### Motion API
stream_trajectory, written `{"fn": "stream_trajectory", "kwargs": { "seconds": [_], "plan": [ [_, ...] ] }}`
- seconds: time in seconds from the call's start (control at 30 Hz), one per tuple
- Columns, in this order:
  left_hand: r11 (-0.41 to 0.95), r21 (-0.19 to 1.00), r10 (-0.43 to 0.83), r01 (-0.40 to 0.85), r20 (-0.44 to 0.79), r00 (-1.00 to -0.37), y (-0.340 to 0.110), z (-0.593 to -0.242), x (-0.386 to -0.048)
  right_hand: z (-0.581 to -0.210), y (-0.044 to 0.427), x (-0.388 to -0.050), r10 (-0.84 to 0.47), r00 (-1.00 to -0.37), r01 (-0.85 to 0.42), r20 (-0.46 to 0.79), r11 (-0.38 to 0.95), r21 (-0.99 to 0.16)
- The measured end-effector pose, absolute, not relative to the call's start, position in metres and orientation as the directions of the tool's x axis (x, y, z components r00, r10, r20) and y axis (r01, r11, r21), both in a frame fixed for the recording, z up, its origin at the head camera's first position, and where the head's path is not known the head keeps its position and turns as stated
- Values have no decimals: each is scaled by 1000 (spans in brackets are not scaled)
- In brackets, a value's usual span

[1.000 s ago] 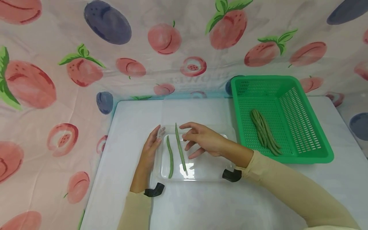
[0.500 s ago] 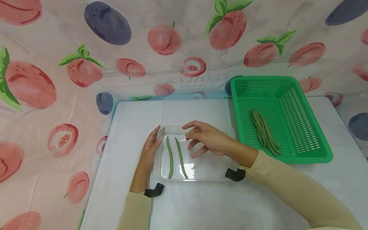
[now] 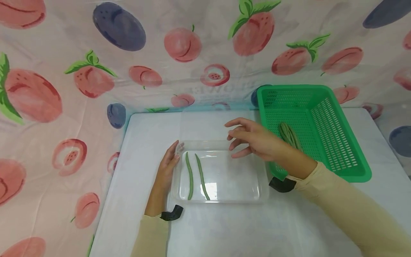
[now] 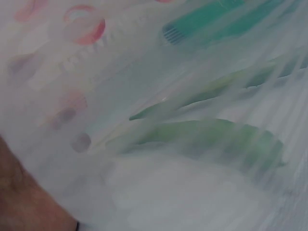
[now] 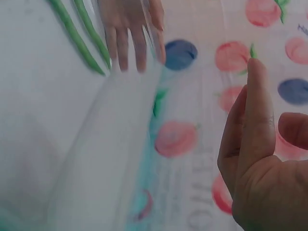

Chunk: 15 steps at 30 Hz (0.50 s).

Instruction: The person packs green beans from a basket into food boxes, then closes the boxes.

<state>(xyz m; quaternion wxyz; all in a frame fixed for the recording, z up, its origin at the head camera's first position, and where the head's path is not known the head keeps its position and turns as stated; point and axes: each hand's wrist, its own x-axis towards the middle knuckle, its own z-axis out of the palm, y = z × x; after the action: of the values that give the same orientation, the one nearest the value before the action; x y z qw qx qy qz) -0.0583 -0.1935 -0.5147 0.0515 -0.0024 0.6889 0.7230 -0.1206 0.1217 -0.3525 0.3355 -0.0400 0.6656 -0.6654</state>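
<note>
In the head view, my left hand [image 3: 166, 166] rests against the left side of a clear plastic container [image 3: 236, 180]. Through the clear wall in the right wrist view, its fingers [image 5: 139, 50] look straight. Two green beans lie apart inside the container, one bean [image 3: 190, 176] nearer the left wall and another bean [image 3: 202, 176] beside it. My right hand [image 3: 253, 139] hovers over the container's far right corner with loosely bent fingers and nothing held. In the left wrist view, both beans [image 4: 197, 139] show blurred through the plastic.
A green perforated basket [image 3: 334, 176] stands right of the container, holding a bunch of green beans [image 3: 289, 135], partly hidden by my right forearm. White cloth covers the table [image 3: 151, 132]. A fruit-print sheet [image 3: 192, 14] hangs behind and to the left.
The second bean dropped from beside my right hand to lie flat in the container. My right hand then moved right and away toward the basket. My left hand stayed put.
</note>
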Motion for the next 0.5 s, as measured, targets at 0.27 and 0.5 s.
{"fn": "stream_trajectory", "kwargs": {
  "seconds": [0.27,0.5],
  "plan": [
    [-58,995,79,-86,-82,-994,-194,-517,-58,-333,180,-140,-451,-820,367,-353,60,-928],
    [-46,996,80,-77,-73,-994,-194,-516,-58,-335,227,-156,-389,-851,382,-354,6,-924]
  ]
}}
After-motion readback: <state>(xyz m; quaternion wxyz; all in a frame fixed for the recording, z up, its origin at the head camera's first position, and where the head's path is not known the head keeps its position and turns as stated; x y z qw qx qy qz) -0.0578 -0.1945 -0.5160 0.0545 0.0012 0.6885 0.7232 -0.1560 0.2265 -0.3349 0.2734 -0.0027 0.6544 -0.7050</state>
